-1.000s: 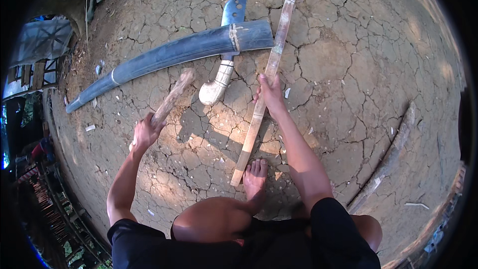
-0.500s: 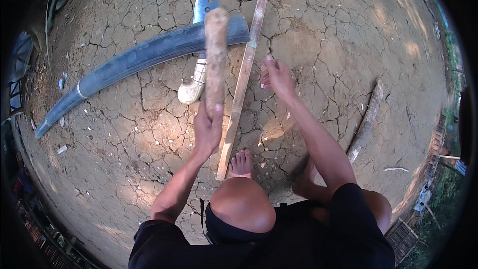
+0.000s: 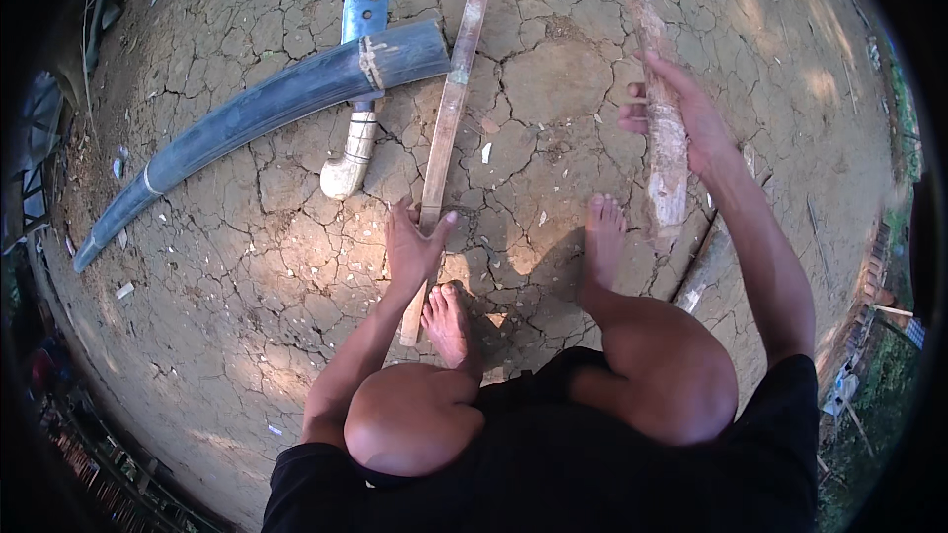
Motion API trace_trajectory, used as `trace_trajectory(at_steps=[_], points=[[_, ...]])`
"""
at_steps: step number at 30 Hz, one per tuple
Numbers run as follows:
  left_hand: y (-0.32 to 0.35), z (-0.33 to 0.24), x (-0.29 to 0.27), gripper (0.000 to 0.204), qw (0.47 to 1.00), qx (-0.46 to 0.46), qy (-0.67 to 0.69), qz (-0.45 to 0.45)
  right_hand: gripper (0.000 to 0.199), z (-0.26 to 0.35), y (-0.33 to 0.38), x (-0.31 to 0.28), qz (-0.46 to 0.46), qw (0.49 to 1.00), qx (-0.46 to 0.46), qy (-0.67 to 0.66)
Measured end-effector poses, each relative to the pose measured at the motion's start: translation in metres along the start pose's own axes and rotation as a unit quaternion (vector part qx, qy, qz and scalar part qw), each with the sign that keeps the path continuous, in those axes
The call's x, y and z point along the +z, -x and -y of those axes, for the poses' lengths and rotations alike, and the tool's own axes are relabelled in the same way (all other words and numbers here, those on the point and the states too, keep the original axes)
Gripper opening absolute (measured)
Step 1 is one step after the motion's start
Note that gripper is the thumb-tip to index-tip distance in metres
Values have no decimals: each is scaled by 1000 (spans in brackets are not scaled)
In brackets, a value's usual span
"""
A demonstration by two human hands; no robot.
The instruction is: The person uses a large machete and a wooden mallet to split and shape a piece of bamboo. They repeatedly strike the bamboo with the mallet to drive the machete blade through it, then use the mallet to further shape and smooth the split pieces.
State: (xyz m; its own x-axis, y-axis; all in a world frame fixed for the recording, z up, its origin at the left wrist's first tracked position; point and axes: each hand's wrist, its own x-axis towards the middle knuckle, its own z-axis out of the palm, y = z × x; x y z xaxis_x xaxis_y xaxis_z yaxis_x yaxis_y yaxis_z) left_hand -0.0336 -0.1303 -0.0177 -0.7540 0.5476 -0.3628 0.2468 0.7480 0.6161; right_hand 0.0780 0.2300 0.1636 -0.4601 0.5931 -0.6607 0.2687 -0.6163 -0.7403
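Observation:
My left hand [image 3: 417,249] is open over a long, flat bamboo strip [image 3: 456,89], its thumb and fingers spread to either side. The strip runs along the ground from beside my left foot to the far edge. At the right, my right hand [image 3: 699,118] has its fingers around a thick, rough wooden stick [image 3: 669,168], blurred by motion. The grip looks loose, with fingertips showing past the stick's left side. Left of the strip lies a big knife with a pale, bent handle [image 3: 348,160] and a holed blade [image 3: 365,8]. A dark blue-grey tube [image 3: 267,109] crosses over the blade.
Cracked dry earth [image 3: 553,69] with scattered pale chips surrounds me. A second stick [image 3: 703,262] lies on the ground at the right, partly behind my right leg. My bare feet stand apart, the left one [image 3: 446,321] beside the strip's near end.
The wooden stick has passed from my left hand to my right and moved rightward. My left hand has come onto the bamboo strip. My right knee and foot have swung into view.

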Motion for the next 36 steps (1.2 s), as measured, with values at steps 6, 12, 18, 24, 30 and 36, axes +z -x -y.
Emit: trace_trajectory(at_steps=[6,12,18,24,30,36], points=[[-11,22,11,29,998,14,46,44,35,-120,-38,-5,60,998,6,33],[-4,-18,-4,35,926,-200,277,158,38,-173,-62,31,115,992,37,23],[-2,-21,13,52,915,-274,278,101,45,-188,-88,36,154,987,-24,47],[17,-28,44,49,880,-288,373,52,56,-204,-97,30,176,984,-22,4],[25,-53,99,47,839,-317,441,-21,57,-194,-96,29,224,974,28,-7],[26,-76,132,49,834,-288,467,-62,63,-189,-87,21,237,971,2,28]])
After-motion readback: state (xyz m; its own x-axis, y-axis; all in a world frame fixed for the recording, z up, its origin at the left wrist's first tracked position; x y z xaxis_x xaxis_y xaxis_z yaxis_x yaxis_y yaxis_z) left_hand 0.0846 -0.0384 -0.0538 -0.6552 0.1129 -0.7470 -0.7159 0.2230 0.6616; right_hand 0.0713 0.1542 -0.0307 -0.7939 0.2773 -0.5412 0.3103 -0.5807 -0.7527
